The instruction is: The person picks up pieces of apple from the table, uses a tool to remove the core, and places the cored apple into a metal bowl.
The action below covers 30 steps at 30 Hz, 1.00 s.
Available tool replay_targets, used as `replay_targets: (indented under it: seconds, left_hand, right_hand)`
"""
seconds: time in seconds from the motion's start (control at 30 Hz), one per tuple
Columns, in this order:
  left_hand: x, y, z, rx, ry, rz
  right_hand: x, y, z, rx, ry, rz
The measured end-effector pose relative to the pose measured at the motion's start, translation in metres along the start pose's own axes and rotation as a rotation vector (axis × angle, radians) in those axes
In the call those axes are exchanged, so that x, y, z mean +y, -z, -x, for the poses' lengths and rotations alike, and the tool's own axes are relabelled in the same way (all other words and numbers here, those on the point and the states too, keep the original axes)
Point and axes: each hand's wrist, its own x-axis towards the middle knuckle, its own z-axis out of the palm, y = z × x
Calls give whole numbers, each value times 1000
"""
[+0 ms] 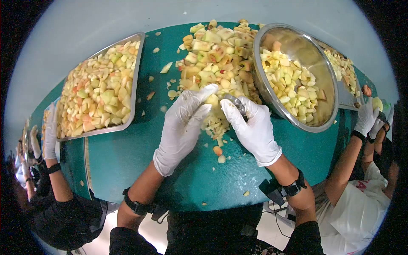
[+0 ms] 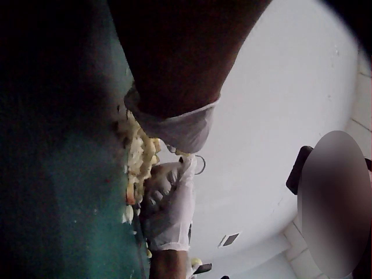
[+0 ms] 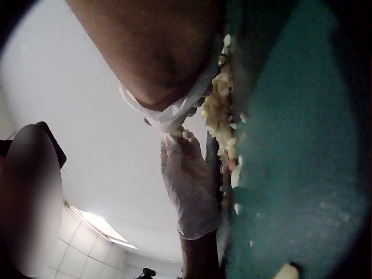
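On a teal table (image 1: pixel 127 153) lies a big pile of chopped apple pieces (image 1: pixel 216 55). Both my hands wear white gloves and meet at the pile's near edge. My left hand (image 1: pixel 207 102) reaches in from the left and pinches a pale apple piece (image 1: pixel 211 100) between fingers and thumb. My right hand (image 1: pixel 231 106) grips a small metal tool (image 1: pixel 237 103) right beside it. A trail of small apple scraps (image 1: pixel 217 131) lies under the hands. In the left wrist view the right hand (image 2: pixel 165 200) has curled fingers over scraps. The right wrist view shows the left hand (image 3: pixel 189 180) from below.
A steel bowl (image 1: pixel 257 76) half full of apple chunks stands to the right of the pile. A steel tray (image 1: pixel 136 80) heaped with chunks sits at the left. Another person's gloved hand (image 1: pixel 51 131) is at the far left, and one more (image 1: pixel 367 119) at the far right by another tray (image 1: pixel 346 100).
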Motion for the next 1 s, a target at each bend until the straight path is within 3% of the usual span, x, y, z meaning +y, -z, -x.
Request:
replay_targets:
  seconds: [0.1, 0.27, 0.57, 0.77, 1.0]
  left_hand:
    - [1, 5, 1, -90, 64, -15]
    - [-2, 2, 1, -39, 16, -19]
    - [0, 5, 0, -45, -62, -119]
    - [-3, 3, 1, -25, -74, -110]
    - [-3, 7, 0, -57, -58, -121]
  right_hand:
    - [-2, 2, -2, -7, 9, 46]
    - [1, 1, -2, -28, 62, 51]
    - [-2, 3, 2, -95, 5, 111]
    - [-4, 0, -1, 4, 11, -15]
    - [5, 2, -2, -113, -6, 60]
